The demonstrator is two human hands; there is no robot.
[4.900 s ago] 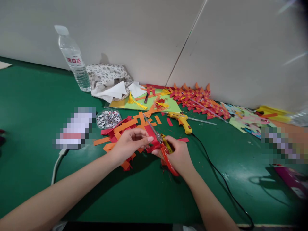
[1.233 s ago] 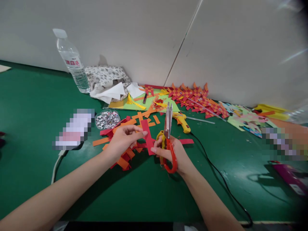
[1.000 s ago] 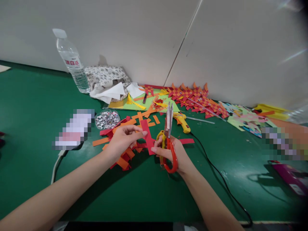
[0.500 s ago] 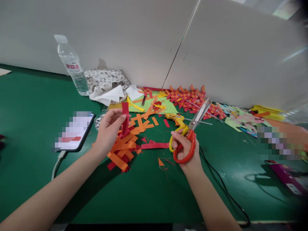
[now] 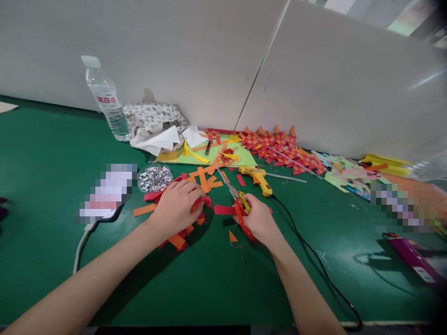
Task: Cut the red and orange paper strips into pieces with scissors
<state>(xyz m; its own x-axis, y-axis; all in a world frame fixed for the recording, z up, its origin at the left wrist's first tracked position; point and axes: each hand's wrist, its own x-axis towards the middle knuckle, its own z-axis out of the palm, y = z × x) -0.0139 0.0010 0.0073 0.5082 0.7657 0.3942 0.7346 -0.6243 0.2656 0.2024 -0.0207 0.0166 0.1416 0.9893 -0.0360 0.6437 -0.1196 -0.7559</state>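
My left hand (image 5: 179,202) is over the pile of orange and red paper strips (image 5: 178,239), fingers curled down and closed on a red paper strip (image 5: 202,201). Part of that strip is hidden under the fingers. My right hand (image 5: 260,218) is closed round the handles of the scissors (image 5: 240,211), one handle red and the other yellow. Their blades point up and to the left and look nearly together. Another red strip (image 5: 224,210) lies on the table, partly behind the scissors. A small orange triangle of paper (image 5: 233,236) lies nearer to me.
A yellow glue gun (image 5: 260,179) with a black cord lies behind my right hand. Beside the pile stand a box of googly eyes (image 5: 154,178) and a phone (image 5: 110,190). Farther back are a water bottle (image 5: 108,102), a tissue pouch (image 5: 153,123) and woven paper fish (image 5: 275,144).
My left hand carried a red strip left to the pile, then came down over it. My right hand swung the scissors right, then back left, blades now lower. The view tilted slightly.
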